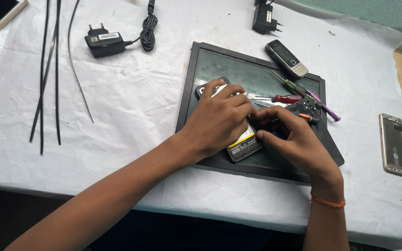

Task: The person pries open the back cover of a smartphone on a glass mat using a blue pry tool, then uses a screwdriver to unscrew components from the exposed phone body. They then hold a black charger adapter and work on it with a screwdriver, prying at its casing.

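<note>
An opened smartphone (244, 145) lies back-up on a dark framed work mat (219, 62), its battery and circuit board showing. My left hand (217, 118) rests over the phone and presses it down, covering most of it. My right hand (289, 137) sits at the phone's right edge, fingers curled around a small tool with an orange part (309, 117); its tip is hidden between the two hands.
On the mat lie a red-handled screwdriver (287, 98), a green-handled one (294, 85), a purple tool (326, 109) and a small bar phone (286, 58). A phone frame (394, 144) lies right, two chargers (104, 42) (264, 18) at the back, black cable ties (47, 74) left.
</note>
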